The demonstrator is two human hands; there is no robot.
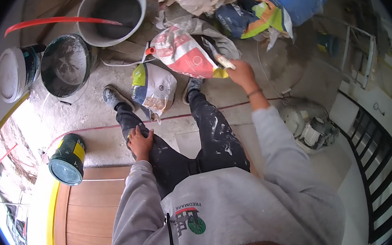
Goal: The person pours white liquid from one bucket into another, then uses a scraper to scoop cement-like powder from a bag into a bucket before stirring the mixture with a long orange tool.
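My right hand (244, 76) is closed round the pale handle of a hand tool (224, 62) with a dark, narrow end; its exact kind is unclear. The tool lies against the right side of a red and white paper sack (182, 53). My left hand (140, 143) rests on my left thigh with its fingers spread, holding nothing. Between my feet stands a smaller, crumpled white and lime-green bag (155, 87). An orange tool part (150, 51) shows at the left edge of the red and white sack.
A large grey tub (85, 36) holds dark material and a red bar (61, 20). Left are a dirty black bucket (86, 69), a white-lidded bucket (11, 76) and a green bucket (66, 170). A red hose (93, 128) crosses the floor. A dusty machine (312, 130) and black railing (375, 166) stand right.
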